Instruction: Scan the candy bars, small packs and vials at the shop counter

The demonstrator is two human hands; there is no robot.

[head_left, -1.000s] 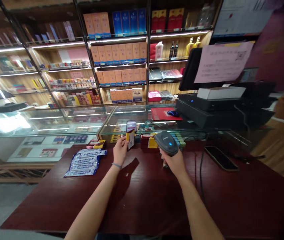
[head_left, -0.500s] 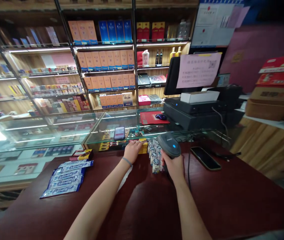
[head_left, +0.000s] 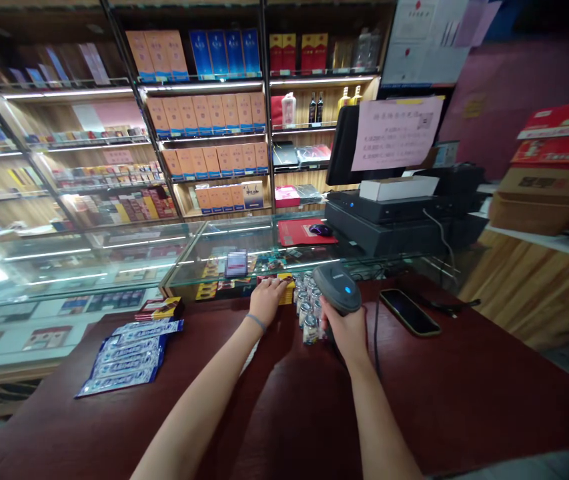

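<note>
The left hand [head_left: 265, 301] lay half-curled on the stack [head_left: 287, 292] at twelve o'clock; whether gripping, I couldn't tell. The right hand [head_left: 347, 325] was closed round the scanner [head_left: 337, 285] at one o'clock. Work looked partway: packs [head_left: 167, 309] and sachets [head_left: 127, 363] lay aside at ten o'clock; the stack seemed unfinished.

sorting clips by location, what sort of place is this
Probably a shop, at its checkout: the right hand holds a black handheld scanner, a black flat monitor stands beyond, and rows of upright orange-and-blue boxes line lit wooden shelves.
</note>
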